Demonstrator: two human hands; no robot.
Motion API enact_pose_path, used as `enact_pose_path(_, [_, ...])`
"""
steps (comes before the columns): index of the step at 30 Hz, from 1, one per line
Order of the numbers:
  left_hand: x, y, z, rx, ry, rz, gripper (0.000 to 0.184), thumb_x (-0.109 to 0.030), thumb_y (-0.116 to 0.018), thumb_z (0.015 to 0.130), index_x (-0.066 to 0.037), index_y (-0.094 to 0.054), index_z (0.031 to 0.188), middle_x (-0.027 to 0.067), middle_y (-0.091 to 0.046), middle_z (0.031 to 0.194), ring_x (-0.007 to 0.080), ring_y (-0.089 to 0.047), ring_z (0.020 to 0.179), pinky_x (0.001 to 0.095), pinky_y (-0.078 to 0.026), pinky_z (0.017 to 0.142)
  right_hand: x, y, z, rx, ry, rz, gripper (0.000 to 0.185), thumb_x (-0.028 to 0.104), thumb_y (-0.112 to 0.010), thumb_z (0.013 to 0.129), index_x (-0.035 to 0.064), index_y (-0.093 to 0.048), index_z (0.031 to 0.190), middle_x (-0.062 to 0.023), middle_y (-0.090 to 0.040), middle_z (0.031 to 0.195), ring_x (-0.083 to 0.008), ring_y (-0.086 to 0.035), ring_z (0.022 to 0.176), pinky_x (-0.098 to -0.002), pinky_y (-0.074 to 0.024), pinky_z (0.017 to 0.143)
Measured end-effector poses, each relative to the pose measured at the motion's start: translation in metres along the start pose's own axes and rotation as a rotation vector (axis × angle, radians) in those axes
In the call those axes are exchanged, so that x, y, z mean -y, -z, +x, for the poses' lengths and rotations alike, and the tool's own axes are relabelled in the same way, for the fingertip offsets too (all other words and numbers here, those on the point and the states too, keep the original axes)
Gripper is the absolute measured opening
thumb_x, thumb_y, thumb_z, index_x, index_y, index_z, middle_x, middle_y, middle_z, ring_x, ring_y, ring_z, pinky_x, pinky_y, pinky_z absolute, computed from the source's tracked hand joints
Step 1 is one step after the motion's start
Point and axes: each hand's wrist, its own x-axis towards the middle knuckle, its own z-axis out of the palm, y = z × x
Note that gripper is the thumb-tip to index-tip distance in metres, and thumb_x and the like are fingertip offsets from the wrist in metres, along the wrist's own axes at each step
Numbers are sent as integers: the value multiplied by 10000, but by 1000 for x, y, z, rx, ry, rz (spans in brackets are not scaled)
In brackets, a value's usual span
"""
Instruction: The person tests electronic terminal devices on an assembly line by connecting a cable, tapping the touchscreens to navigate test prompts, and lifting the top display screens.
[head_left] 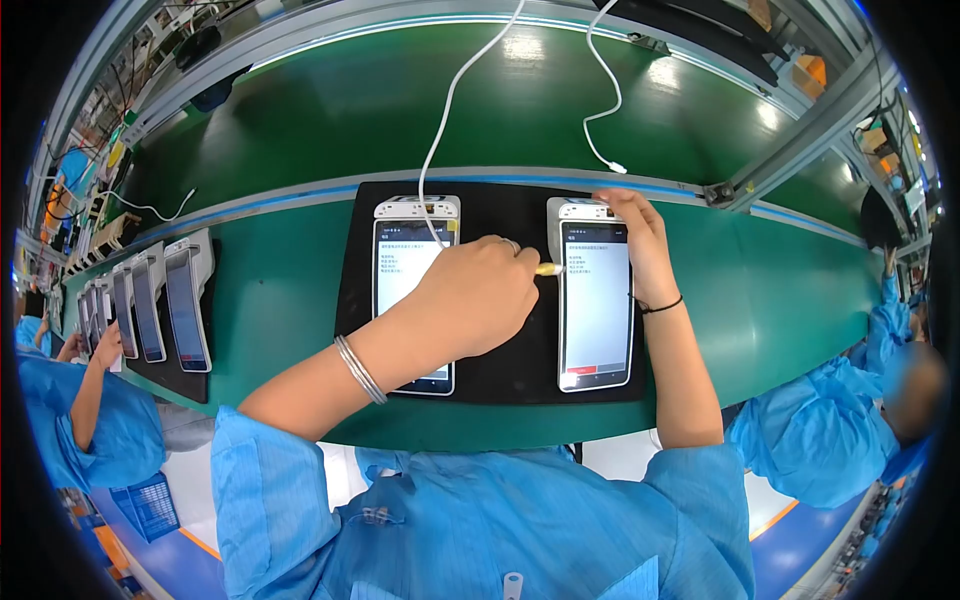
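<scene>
Handsets (597, 310) (glossy, rectangular), curving white cable (440, 132)

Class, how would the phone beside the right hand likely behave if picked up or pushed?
The phone is probably stiff, given its straight-edged slab shape. Its large, smooth screen suggests it may be slippery and could crack if dropped. Lying broadside on the black mat, it would likely slide rather than roll.

1 view | head-worn | faces forward-down | close above left hand (485, 292), right hand (648, 245) | wide, circular field
</scene>
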Motion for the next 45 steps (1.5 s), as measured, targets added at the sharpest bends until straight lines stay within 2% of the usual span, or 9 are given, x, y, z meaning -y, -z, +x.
enact_pose_path(11, [-11, 2, 21, 105, 259, -192, 231, -252, -443, 962, -55, -556, 922, 178, -585, 623, 368, -594, 632, 476, -454, 593, 0, 8, 6, -44, -79, 342, 117, 145, -591, 870, 40, -582, 919, -140, -635, 1072, -158, -629, 845, -273, -523, 758])
enact_pose_path(20, [0, 1, 37, 230, 212, -283, 260, -222, -478, 930, -21, -594, 813, 191, -600, 665, 383, -594, 662, 480, -442, 626, -1, 10, 9, -42, -107, 327, 180, 181, -601, 866, 26, -569, 950, -153, -632, 1087, -169, -623, 879, -278, -513, 796])
enact_pose_path(29, [16, 7, 62, 538, 171, -204, 259, -222, -465, 918, -37, -592, 789, 173, -595, 662, 356, -588, 650, 475, -433, 645, -3, 6, 8, -120, -4, 266, 99, 129, -610, 870, 40, -594, 912, -86, -653, 962, -109, -604, 790, -231, -496, 722])
enact_pose_path(33, [10, 2, 53, 471, 219, -177, 217, -226, -500, 913, -41, -573, 826, 162, -608, 734, 348, -589, 761, 447, -445, 690, -1, 6, 6, -104, -22, 228, 103, 137, -611, 874, 41, -594, 907, -55, -640, 904, -92, -590, 761, -213, -484, 704])
enact_pose_path(36, [-12, -13, 28, 20, 138, 137, 166, -196, -567, 876, -38, -579, 921, 148, -624, 931, 310, -571, 946, 436, -436, 767, 1, 2, 5, -87, -33, 205, 107, 145, -614, 877, 42, -593, 898, -35, -626, 870, -81, -580, 749, -210, -477, 687])
enact_pose_path(37, [-26, -11, 25, -11, 144, 210, 262, -153, -622, 822, -16, -570, 1039, 163, -551, 1146, 303, -504, 1104, 431, -418, 847, 3, 1, 4, -82, -33, 209, 109, 147, -615, 877, 43, -592, 896, -29, -622, 862, -78, -577, 746, -209, -475, 683])
enact_pose_path(39, [-49, -17, 10, -285, 2, 87, 345, -121, -649, 781, -19, -586, 1104, 194, -472, 1259, 347, -466, 1171, 439, -408, 906, 3, 2, 3, -78, -42, 214, 112, 153, -618, 879, 45, -592, 892, -20, -617, 851, -74, -573, 742, -206, -470, 677])
enact_pose_path(41, [-70, -29, -13, -225, -49, -82, 385, -105, -668, 747, -41, -612, 1123, 233, -417, 1316, 403, -429, 1214, 460, -382, 959, 0, 3, 5, -73, -41, 216, 114, 159, -619, 881, 49, -592, 890, -14, -615, 847, -70, -570, 740, -202, -466, 673])
enact_pose_path(45, [-82, -73, -40, -245, -107, -59, 359, -143, -706, 734, -142, -664, 1090, 222, -381, 1382, 384, -325, 1311, 480, -336, 1011, 0, 3, 5, -74, -33, 165, 118, 165, -616, 883, 50, -595, 888, -4, -615, 837, -66, -569, 733, -202, -462, 663])
